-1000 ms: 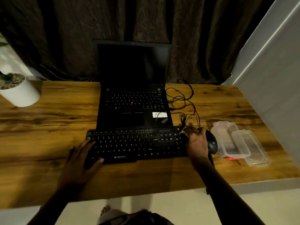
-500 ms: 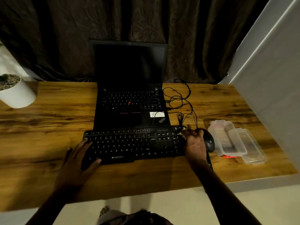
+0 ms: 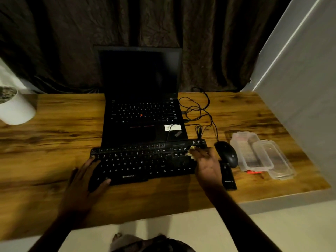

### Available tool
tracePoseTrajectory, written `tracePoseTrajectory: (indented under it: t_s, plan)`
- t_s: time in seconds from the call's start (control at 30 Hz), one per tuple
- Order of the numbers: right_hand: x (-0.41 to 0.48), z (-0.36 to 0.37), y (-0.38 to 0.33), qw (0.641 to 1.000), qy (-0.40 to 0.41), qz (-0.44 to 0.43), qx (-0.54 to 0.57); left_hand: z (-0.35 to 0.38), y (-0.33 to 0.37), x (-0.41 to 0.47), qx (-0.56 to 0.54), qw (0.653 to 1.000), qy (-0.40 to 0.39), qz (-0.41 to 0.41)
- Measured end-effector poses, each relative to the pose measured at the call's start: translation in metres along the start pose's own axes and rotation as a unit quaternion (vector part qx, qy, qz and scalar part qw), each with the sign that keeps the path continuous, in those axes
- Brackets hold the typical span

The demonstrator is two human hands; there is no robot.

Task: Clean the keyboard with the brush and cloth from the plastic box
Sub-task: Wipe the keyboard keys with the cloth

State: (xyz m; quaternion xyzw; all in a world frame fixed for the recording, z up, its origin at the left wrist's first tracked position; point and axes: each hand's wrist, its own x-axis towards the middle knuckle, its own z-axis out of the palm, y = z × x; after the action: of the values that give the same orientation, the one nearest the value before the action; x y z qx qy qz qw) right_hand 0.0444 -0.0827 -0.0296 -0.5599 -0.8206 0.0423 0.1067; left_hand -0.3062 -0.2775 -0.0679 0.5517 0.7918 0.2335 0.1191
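- Black plastic keyboard (image 3: 141, 160): lies flat on the brown wooden tabletop (image 3: 54, 142), just in front of the open black laptop (image 3: 143, 115).
- Left hand (image 3: 87, 177): rests on the keyboard's left end, fingers extended, grasping nothing.
- Right hand (image 3: 207, 164): fingers pinch a pale crumpled cloth (image 3: 191, 153) against the keyboard's right-hand keys.
- Clear plastic box (image 3: 247, 151): lid off, on the tabletop right of the black mouse (image 3: 227, 153).

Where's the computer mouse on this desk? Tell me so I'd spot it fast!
Look at the brown wooden desk and find the long black keyboard in front of the open black laptop. Just off its right end, before the clear plastic box, sits the black computer mouse. It's the only smooth, egg-shaped thing there.
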Motion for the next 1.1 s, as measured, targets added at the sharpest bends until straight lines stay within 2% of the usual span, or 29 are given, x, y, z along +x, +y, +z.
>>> tracePoseTrajectory:
  t_s: [0.07, 0.17, 0.27, 0.47, 0.67, 0.83, 1.1]
  plan:
    - [0.003, -0.005, 0.004, 0.999, 0.01, 0.052, -0.007, -0.002, 0.003, -0.001, -0.008, 1.0, -0.001, -0.01]
    - [0.003, -0.009, 0.0, 0.996, 0.038, 0.078, -0.034, -0.002, 0.002, -0.002, -0.029, 0.998, -0.002, -0.047]
    - [-0.001, 0.003, -0.004, 0.997, 0.024, 0.067, -0.031, -0.001, 0.006, -0.002, -0.04, 0.998, -0.009, -0.047]
    - [0.0, 0.012, -0.027, 0.996, -0.007, 0.077, 0.033, -0.003, 0.0, -0.003, -0.033, 0.999, -0.027, 0.006]
    - [-0.006, 0.023, -0.055, 0.997, -0.01, 0.068, 0.028, -0.005, 0.0, -0.005, -0.059, 0.995, -0.057, -0.051]
    - [-0.012, 0.032, -0.093, 0.998, -0.001, 0.046, 0.039, -0.005, 0.002, -0.005, -0.118, 0.989, -0.054, -0.071]
    - [-0.013, 0.051, -0.131, 0.997, 0.012, 0.072, 0.018, -0.001, -0.003, -0.003, -0.15, 0.988, -0.022, -0.033]
